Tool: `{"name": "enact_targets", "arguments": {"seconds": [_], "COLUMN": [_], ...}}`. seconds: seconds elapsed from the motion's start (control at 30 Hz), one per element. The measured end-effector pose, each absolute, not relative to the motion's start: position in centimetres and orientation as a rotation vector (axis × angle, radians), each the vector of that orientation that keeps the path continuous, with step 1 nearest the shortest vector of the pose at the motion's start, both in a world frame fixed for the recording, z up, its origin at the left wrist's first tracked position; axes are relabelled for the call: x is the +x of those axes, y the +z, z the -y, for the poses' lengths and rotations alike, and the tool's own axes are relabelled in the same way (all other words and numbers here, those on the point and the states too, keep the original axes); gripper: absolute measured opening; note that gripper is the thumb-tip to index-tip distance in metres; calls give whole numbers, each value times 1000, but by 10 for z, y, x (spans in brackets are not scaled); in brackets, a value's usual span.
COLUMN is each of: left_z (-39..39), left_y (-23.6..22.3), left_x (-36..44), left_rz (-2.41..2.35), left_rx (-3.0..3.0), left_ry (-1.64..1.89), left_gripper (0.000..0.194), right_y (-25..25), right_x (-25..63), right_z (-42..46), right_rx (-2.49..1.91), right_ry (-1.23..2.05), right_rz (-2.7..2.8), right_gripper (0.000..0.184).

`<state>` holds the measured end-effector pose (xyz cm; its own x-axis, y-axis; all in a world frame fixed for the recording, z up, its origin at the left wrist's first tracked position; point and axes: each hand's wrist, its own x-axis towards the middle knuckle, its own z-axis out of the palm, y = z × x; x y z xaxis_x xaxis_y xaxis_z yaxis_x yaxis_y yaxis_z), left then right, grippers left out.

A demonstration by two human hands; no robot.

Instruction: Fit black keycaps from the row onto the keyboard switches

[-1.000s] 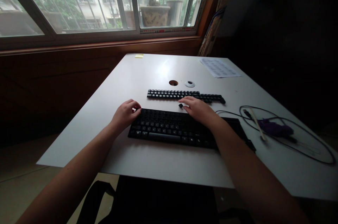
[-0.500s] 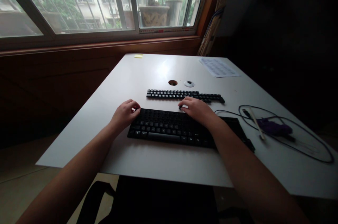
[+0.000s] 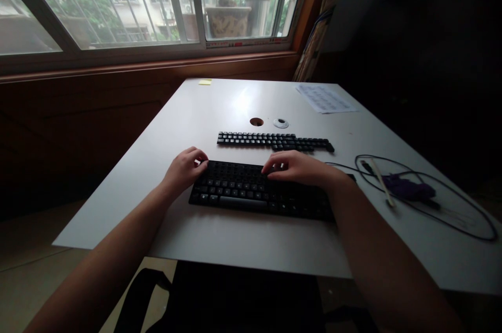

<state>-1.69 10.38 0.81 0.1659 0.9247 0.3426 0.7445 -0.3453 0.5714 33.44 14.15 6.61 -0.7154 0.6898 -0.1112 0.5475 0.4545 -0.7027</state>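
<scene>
A black keyboard [image 3: 243, 203] lies on the white table, with keycaps in its lower rows and bare key slots in its upper part. My left hand [image 3: 187, 167] grips the keyboard's far left corner between thumb and fingers. Over the upper middle of the keyboard, my right hand [image 3: 292, 167] is closed in a pinch around a small black keycap, which the fingertips mostly hide. Behind the keyboard stand rows of loose black keycaps [image 3: 251, 139], lined up close together. The keyboard's right part is partly covered by my right hand and forearm.
At the right lie a looped black cable [image 3: 458, 194], a purple cloth-like bundle [image 3: 408, 188] and a pale thin-handled brush [image 3: 380, 181]. Farther back are a round table hole [image 3: 256, 122], a white ring-shaped cover [image 3: 281, 123], printed paper [image 3: 325, 99] and a yellow note [image 3: 205, 82].
My right hand has picked up the single keycap from the table behind the keyboard and brought it back over the keys. My left hand has stayed at the corner.
</scene>
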Motion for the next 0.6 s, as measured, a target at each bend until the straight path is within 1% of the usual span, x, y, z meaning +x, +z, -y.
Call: {"name": "enact_targets", "arguments": {"seconds": [0.3,0.6], "left_z": [-103,-103], "left_y": [9,7], "left_x": [-16,-18], "left_rz": [-1607,-1598], "left_rx": [2168,2177], "left_ry": [945,951], "left_gripper": [14,14], "right_y": [68,68], "right_x": [335,333], "right_z": [-142,-141], "right_rx": [-1065,-1040], "right_ry": [1266,1218], "right_rz": [2654,2684], "right_gripper": [24,22]}}
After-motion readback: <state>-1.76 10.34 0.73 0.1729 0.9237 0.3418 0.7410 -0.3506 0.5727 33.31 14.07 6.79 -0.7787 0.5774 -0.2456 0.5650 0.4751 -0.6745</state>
